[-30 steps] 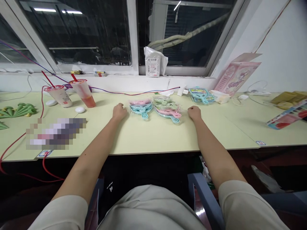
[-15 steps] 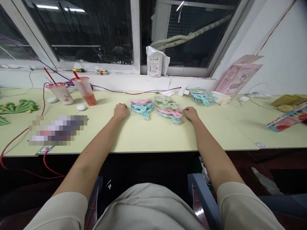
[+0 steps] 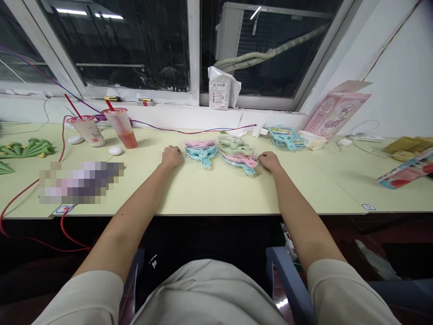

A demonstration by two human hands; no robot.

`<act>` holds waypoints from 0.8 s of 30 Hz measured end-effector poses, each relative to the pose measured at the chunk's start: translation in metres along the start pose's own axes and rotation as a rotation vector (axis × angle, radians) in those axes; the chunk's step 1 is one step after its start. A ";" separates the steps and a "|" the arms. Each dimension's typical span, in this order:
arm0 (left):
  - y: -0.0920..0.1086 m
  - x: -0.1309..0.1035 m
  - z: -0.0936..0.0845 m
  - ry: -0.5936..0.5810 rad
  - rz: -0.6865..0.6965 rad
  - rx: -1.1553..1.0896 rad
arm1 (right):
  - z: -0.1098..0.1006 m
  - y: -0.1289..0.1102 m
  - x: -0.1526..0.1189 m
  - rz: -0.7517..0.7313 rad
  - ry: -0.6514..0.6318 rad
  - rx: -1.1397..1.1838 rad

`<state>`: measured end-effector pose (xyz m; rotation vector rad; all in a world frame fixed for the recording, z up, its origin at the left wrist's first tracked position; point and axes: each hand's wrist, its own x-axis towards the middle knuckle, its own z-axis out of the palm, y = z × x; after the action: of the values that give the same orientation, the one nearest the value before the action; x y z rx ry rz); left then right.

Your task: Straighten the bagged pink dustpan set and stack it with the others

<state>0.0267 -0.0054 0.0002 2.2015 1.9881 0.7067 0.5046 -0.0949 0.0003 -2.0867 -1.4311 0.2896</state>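
Observation:
Two clear packets of pink and blue toy hand mirrors lie side by side at the middle of the pale green table [image 3: 209, 189]. My left hand [image 3: 171, 156] rests on the table as a loose fist just left of the left packet [image 3: 201, 150], a small gap away and holding nothing. My right hand [image 3: 269, 160] lies at the right end of the right packet [image 3: 238, 159], with its fingers curled onto the edge of the wrapper. A third, greenish packet [image 3: 230, 141] lies behind these two.
Two lidded drink cups with red straws [image 3: 119, 127] stand at the back left, by red and purple cables [image 3: 61, 149]. Green plastic pieces [image 3: 29, 147] lie far left. Blue toy packs [image 3: 286, 136], a pink box [image 3: 333, 115] and a white bag [image 3: 221, 89] sit at the back and right.
My right hand has slid left from bare table to the edge of the right packet. My left hand has stayed in place. The view has shifted slightly.

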 end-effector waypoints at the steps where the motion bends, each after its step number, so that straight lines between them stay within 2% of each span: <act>1: 0.000 0.000 0.000 -0.005 0.001 -0.001 | 0.000 -0.001 -0.001 0.000 0.002 0.002; 7: 0.005 -0.003 -0.002 0.009 -0.025 -0.056 | -0.004 -0.011 -0.009 0.022 0.023 0.039; 10: 0.014 -0.007 -0.009 0.178 -0.016 -0.204 | -0.011 -0.019 -0.013 0.020 0.127 0.087; 12: 0.025 -0.012 -0.015 0.312 0.080 -0.280 | -0.016 -0.028 -0.018 -0.033 0.223 0.128; 13: 0.031 -0.015 -0.017 0.338 0.150 -0.297 | -0.019 -0.035 -0.021 -0.079 0.268 0.150; 15: 0.044 -0.021 -0.019 0.308 0.289 -0.304 | -0.022 -0.054 -0.033 -0.214 0.347 0.202; 17: 0.056 -0.027 -0.017 0.226 0.411 -0.306 | -0.018 -0.081 -0.053 -0.415 0.402 0.239; 19: 0.065 -0.033 -0.011 0.143 0.499 -0.313 | -0.006 -0.112 -0.080 -0.668 0.383 0.243; 22: 0.076 -0.036 -0.004 0.090 0.572 -0.347 | 0.025 -0.154 -0.125 -1.035 0.157 0.126; 24: 0.082 -0.034 -0.002 0.078 0.573 -0.383 | 0.047 -0.171 -0.146 -1.169 0.041 0.001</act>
<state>0.1000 -0.0508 0.0224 2.5098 1.0965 1.1328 0.2906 -0.1685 0.0399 -0.9446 -2.3039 -0.2261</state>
